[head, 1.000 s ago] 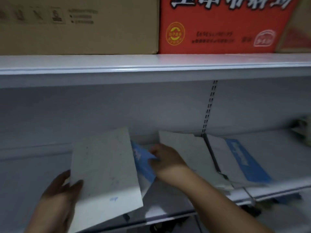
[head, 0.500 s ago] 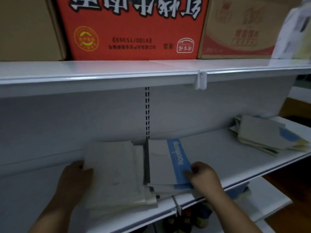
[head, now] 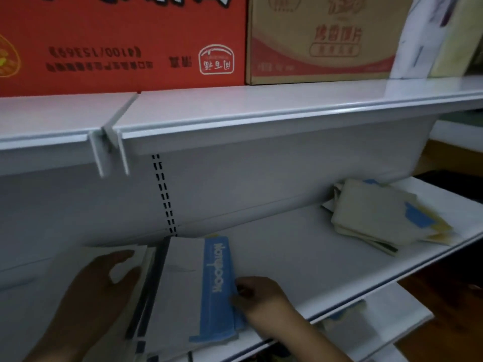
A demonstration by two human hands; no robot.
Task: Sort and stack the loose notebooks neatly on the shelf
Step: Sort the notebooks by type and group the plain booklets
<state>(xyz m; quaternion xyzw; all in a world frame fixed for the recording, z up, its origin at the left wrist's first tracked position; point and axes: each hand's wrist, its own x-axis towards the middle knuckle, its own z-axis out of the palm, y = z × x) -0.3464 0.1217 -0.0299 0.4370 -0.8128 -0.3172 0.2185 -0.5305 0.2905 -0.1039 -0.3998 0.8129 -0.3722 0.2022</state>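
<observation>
Here, on the white shelf, the near notebook stack lies by the front lip. The left hand rests flat, fingers together; the right hand pinches its blue edge. A second pile sits well apart rightward — bare shelf between. Above: red carton, tan carton.

The left hand covers part of the pale notebook under it, and the bottom edge of the picture cuts off its wrist. The near end of the blue-striped notebook is blurred, so I cannot count the books below it. The red box and the brown box are cut at the top edge; their small print is too soft to read. At the right, the second pile of notebooks is smeared. The white object in the upper right corner is too blurred to name.
</observation>
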